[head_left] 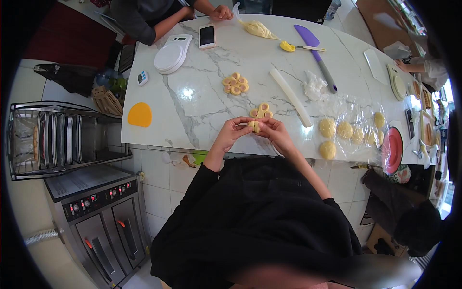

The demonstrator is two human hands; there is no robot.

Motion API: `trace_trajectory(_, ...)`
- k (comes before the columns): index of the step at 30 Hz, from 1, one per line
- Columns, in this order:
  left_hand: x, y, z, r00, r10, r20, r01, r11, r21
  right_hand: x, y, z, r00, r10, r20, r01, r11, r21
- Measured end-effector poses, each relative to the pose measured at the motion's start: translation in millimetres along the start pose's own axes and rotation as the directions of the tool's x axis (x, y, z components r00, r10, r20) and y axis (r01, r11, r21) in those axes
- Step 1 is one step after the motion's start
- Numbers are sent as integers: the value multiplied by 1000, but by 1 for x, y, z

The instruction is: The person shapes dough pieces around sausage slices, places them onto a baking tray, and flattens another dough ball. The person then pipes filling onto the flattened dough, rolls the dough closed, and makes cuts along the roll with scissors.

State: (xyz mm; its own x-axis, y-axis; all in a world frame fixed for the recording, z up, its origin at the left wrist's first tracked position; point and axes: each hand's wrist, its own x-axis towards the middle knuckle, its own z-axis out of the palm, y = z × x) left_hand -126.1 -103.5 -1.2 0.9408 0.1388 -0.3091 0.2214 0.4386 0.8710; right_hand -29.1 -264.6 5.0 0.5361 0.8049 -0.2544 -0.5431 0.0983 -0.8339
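My left hand [233,132] and my right hand [275,134] meet at the table's near edge, fingers pinched on a small piece of dough [255,126] between them. Just beyond my fingertips lies a partly formed dough flower [262,111] with pinkish, sausage-like centres, its near side hidden by my hands. Farther off sits a fuller dough flower [235,84] made of several such rounds. A pale rolling pin [291,97] rests diagonally to the right of them.
Several dough balls [327,127] lie at the right, some under plastic film [358,108]. A purple spatula [315,55], piping bag [258,29], white scale [173,54], phone [207,36], timer [142,78], yellow scraper [140,114] and red plate [392,150] surround the work area. Another person's hand [222,12] rests at the far edge.
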Motion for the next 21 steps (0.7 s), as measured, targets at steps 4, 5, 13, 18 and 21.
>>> trace_trajectory(4,5,-6,3,1000,-23,7,24,985,-173,2,5,-5,998,-59,-33,53,983,-176)
trace_trajectory(5,6,-5,5,999,-44,12,46,968,-245,1,3,-7,999,-15,-33,14,999,-50)
trace_trajectory(13,25,3,17,989,-23,145,54,976,-212,6,-1,-16,990,-64,-122,73,995,65)
trace_trajectory(18,60,26,12,998,53,22,-57,907,418,2,-5,-24,963,1,-269,-31,994,-107)
trace_trajectory(21,82,32,-1,993,118,29,-107,740,664,4,1,-30,925,31,-378,-101,980,-169)
